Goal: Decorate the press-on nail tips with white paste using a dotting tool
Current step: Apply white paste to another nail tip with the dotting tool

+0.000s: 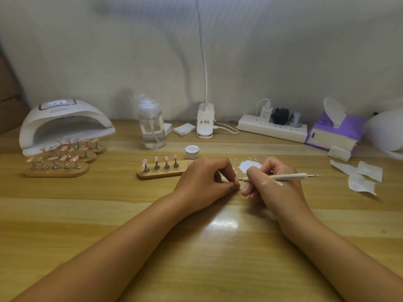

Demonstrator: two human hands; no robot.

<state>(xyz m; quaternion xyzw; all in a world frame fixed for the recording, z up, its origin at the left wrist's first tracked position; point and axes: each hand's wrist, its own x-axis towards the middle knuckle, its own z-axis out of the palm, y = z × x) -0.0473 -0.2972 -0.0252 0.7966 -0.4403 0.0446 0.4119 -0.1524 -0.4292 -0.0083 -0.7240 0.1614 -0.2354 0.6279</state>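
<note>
Seemingly midway: left hand (205, 177) pinches one nail tip (236, 181) (mostly hidden), right hand (269, 185) clamps the dotting tool (285, 177) at it; four tips (166, 159) on the holder (161, 174) look undotted.

One wide-angle camera rides on my head, facing forward and down over the wooden surface (196, 247). It sits near: my left hand (202, 177) and right hand (275, 186) meet mid-frame, and the wall (130, 51) beyond fills the upper part.
</note>
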